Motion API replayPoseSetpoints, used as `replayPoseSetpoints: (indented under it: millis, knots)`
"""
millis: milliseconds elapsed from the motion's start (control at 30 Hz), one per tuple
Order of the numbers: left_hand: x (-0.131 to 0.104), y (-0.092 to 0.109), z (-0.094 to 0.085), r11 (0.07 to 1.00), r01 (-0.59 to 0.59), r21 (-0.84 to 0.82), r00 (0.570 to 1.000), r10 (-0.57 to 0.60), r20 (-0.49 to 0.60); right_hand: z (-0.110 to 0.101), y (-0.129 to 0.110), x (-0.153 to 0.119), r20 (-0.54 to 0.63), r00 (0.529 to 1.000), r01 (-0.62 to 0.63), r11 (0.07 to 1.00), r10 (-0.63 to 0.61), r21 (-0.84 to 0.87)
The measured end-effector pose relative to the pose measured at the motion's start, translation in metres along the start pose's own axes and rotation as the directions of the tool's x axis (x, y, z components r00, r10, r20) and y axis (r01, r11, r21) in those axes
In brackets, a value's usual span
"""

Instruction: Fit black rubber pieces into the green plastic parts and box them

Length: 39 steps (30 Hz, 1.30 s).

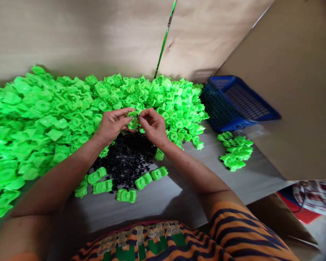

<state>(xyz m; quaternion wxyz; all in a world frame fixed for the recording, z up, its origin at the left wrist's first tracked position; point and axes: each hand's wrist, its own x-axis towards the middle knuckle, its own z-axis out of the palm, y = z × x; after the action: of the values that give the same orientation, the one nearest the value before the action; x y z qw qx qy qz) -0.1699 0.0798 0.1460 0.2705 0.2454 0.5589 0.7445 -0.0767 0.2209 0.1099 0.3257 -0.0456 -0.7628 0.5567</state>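
In our left hand, the thumb and fingers are nearly closed, pinching one green car by its side. Our right hand has its thumb and forefinger drawn together at the car's other side, with a small dark bit at their tips; we cannot tell just what it is. So the car sits between our two sets of fingertips, held up over the black parts, which lie in a loose heap below our fingers and toward us. Beyond our fingers, and out to both sides of them, spreads the big green pile, much wider on the left. Nearer to us than our fingertips, around the near edge of the black parts, lie loose green cars, some to the left and some to the right, on the grey table. Well to the right of our fingers stands a blue basket, tilted, with open mesh walls. Just on our side of it is a small group of cars, a few showing black parts fitted. Behind the pile, past our fingertips, rises a pale board.
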Motion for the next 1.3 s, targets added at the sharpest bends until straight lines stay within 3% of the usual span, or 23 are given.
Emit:
replayPoseSetpoints:
  millis: [633, 800, 1033, 1200, 1300]
  knots:
    - [0.000, 0.000, 0.000, 0.999, 0.001, 0.043, 1.000, -0.001, 0.008, 0.003, -0.001, -0.001, -0.002, 1.000, 0.000, 0.999, 0.000, 0.055]
    - [0.001, -0.004, -0.002, 0.994, -0.014, 0.105, 1.000, 0.013, 0.009, 0.003, 0.000, -0.002, -0.007, 0.998, 0.065, 0.998, -0.065, -0.006]
    - [-0.001, 0.000, -0.001, 0.998, 0.009, 0.055, 0.999, -0.011, 0.036, 0.005, 0.000, -0.003, -0.006, 0.989, 0.147, 0.988, -0.148, -0.053]
    - [0.000, 0.001, -0.001, 0.999, 0.046, -0.017, 0.997, -0.045, 0.062, -0.002, -0.005, 0.003, 0.033, 0.997, 0.076, 0.997, -0.077, 0.010]
    - [0.005, 0.002, -0.007, 0.999, 0.046, -0.015, 0.999, -0.045, 0.023, -0.016, -0.009, 0.011, 0.084, 0.996, 0.040, 0.995, -0.033, -0.089]
